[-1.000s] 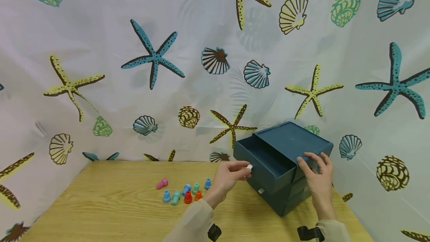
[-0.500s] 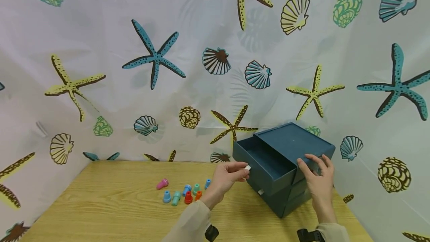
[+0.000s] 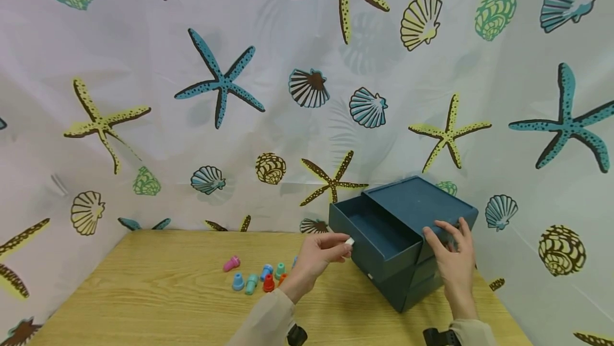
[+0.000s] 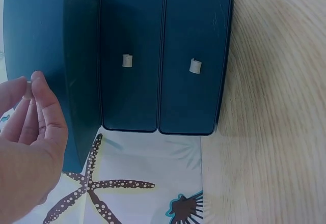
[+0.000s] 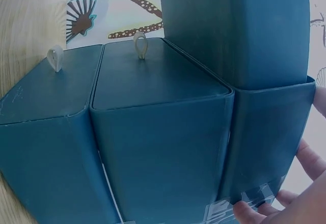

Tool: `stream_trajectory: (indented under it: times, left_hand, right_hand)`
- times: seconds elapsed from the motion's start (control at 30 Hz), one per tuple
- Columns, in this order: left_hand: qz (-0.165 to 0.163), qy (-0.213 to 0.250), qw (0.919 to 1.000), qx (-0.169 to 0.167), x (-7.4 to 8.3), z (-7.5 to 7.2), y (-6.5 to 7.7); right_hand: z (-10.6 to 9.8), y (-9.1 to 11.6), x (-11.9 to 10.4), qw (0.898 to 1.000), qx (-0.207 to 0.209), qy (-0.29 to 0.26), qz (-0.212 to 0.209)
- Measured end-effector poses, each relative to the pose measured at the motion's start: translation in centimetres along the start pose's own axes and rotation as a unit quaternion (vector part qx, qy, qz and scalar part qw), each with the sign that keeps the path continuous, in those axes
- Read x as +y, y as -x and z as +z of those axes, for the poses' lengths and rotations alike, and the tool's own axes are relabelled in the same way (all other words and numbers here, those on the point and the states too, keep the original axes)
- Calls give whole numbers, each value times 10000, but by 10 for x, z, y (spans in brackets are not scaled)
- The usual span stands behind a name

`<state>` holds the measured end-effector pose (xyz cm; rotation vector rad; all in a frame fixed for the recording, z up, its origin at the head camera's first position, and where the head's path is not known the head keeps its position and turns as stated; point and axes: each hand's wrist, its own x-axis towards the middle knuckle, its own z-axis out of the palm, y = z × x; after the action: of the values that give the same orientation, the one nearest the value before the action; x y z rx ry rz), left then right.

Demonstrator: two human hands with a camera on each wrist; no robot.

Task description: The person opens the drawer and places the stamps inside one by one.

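Note:
A dark blue three-tier drawer cabinet [image 3: 417, 202] stands on the right of the table, turned at an angle. Its top drawer [image 3: 371, 263] is pulled part way out, and its visible interior holds nothing. My left hand [image 3: 312, 262] pinches the small white pull loop [image 4: 28, 89] on that drawer's front between thumb and fingers. My right hand [image 3: 454, 263] rests on the cabinet's right end with spread fingers, fingertips at the upper edge; in the right wrist view other fingertips [image 5: 247, 213] touch the panel near clear tape. Both lower drawers [image 4: 131, 96] are closed, with pale loops on their fronts.
Several small coloured plastic pegs lie left of my left forearm, among them a pink one [image 3: 232, 263], a blue one [image 3: 237, 281] and a red one [image 3: 269, 283]. A shell-and-starfish patterned curtain [image 3: 240, 138] hangs behind the wooden table [image 3: 144, 292].
My left hand has moved slightly left, toward me, and the top drawer has slid a little further out. The right hand has stayed in place on the cabinet.

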<state>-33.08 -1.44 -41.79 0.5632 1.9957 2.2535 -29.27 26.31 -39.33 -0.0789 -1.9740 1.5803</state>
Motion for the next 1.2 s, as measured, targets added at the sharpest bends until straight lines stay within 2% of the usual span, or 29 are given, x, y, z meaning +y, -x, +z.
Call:
stream_trajectory:
  times: [0.87, 1.2]
  left_hand:
    - [34, 166, 9998, 64, -4, -6, 5]
    - [-53, 221, 9997, -80, -2, -7, 3]
  right_hand:
    - [1, 0, 2, 9999, -90, -55, -95]
    - [0, 1, 0, 9999, -73, -65, -62]
